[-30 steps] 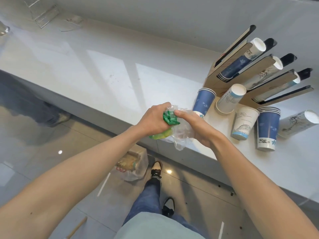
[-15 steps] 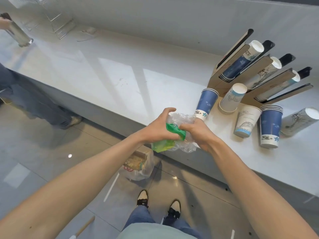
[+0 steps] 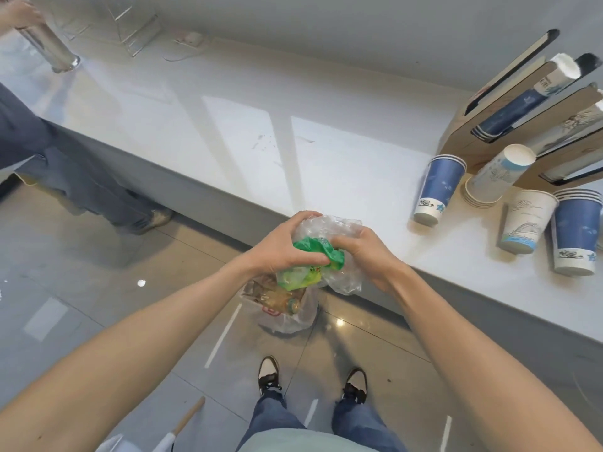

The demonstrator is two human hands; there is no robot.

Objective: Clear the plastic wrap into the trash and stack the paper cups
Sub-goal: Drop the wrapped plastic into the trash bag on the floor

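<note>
Still bunching the wrap, with the trash bag directly under the fingers

Both hands grip one wad: left hand (image 3: 280, 244) curls its fingers over the green wrapper (image 3: 318, 252), right hand (image 3: 365, 252) pinches the plastic wrap (image 3: 329, 228). A loose tail hangs below the right fingers. Released unevenly, it could probably drift past the trash bag (image 3: 284, 313), well clear of the paper cups (image 3: 439, 189)

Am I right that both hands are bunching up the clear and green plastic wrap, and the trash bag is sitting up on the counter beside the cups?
Not quite. The left hand and right hand do bunch the plastic wrap, but the trash bag sits on the floor below the counter edge, as the head view shows.
</note>
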